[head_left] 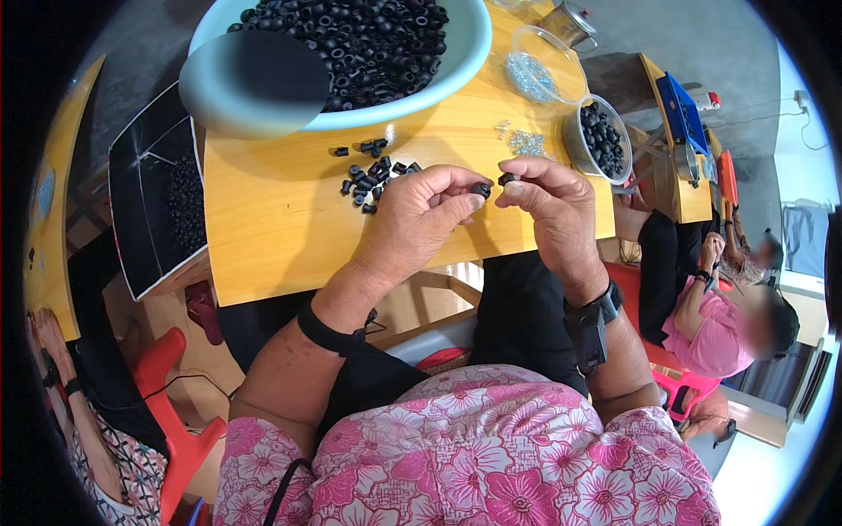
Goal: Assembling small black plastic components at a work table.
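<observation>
The left hand [417, 210] and right hand [554, 200] pinch one piece each, a left black piece [480, 189] and right black piece [506, 179], over the counter [281, 228]; one basin [403, 115], cut off above, partly blurred; two tubs [575, 149]; a loose pile [360, 186], partly hidden, uncountable

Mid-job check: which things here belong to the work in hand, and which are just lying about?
Apparently in the job:
left hand and its pinched black part
right hand and its small black piece
loose black pile
light-blue basin

Apparently lying about:
metal canister
blue tray
red plastic chair
</observation>
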A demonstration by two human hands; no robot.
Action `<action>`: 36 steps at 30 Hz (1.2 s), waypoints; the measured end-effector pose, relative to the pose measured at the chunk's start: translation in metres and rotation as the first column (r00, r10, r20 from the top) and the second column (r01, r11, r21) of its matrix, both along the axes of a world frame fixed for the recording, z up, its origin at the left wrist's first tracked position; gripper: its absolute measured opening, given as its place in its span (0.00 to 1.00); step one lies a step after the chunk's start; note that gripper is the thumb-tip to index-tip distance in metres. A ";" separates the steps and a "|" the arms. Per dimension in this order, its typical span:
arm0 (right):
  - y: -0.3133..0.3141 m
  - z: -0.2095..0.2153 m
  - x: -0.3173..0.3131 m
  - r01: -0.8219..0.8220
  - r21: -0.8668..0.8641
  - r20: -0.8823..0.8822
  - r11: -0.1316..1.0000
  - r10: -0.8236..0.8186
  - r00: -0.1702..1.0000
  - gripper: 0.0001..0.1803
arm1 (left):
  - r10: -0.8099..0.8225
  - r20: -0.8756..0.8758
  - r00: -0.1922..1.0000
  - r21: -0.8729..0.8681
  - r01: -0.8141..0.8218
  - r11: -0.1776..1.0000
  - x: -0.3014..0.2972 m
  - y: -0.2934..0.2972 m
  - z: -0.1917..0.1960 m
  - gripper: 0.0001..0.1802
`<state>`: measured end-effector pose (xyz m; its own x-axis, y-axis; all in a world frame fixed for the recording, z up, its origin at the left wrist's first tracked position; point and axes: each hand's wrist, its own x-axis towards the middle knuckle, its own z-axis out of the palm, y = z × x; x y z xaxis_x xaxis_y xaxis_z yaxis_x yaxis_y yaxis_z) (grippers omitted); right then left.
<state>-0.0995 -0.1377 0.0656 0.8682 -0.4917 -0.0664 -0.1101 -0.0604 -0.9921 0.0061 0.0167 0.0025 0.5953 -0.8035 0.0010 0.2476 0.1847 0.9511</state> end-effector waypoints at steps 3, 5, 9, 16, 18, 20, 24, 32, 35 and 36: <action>0.002 -0.004 0.000 -0.009 0.112 -0.028 0.994 0.012 1.000 0.11 | -0.016 0.030 0.999 -0.007 0.016 1.000 0.001 0.000 0.000 0.12; 0.003 -0.007 -0.001 -0.001 0.161 -0.036 0.987 0.006 0.999 0.11 | -0.016 0.035 0.999 -0.004 0.016 1.000 0.001 0.000 0.001 0.12; 0.003 -0.009 0.000 -0.003 0.233 -0.046 0.973 0.014 0.999 0.11 | -0.013 0.034 0.999 -0.011 0.013 1.000 0.001 -0.001 0.000 0.12; 0.001 -0.006 -0.001 0.003 0.207 -0.072 0.978 0.013 0.997 0.11 | -0.068 0.019 0.997 0.026 0.068 0.997 0.002 0.000 0.005 0.11; 0.000 -0.007 0.000 -0.015 0.192 -0.072 0.981 0.029 0.997 0.11 | -0.028 0.028 0.999 -0.009 0.028 1.000 0.001 -0.002 0.003 0.11; -0.001 -0.007 0.001 -0.013 0.186 -0.081 0.982 0.028 0.996 0.11 | -0.027 0.034 0.999 -0.005 0.027 1.000 0.001 -0.002 0.005 0.11; 0.000 -0.007 0.001 -0.004 0.201 -0.081 0.979 0.021 0.996 0.10 | -0.029 0.040 0.999 0.016 0.029 0.999 0.002 -0.001 0.006 0.11; -0.005 -0.007 0.002 -0.034 0.203 -0.081 0.979 0.051 0.995 0.11 | -0.037 0.033 0.999 0.026 0.036 0.999 0.003 -0.001 0.010 0.11; -0.007 -0.007 0.002 -0.075 0.161 -0.086 0.984 0.090 0.992 0.12 | -0.049 0.016 0.999 0.033 0.048 0.998 0.004 0.000 0.010 0.11; -0.007 -0.007 0.002 -0.092 0.129 -0.085 0.987 0.103 0.991 0.11 | -0.059 0.012 0.998 0.034 0.058 0.998 0.004 0.000 0.010 0.11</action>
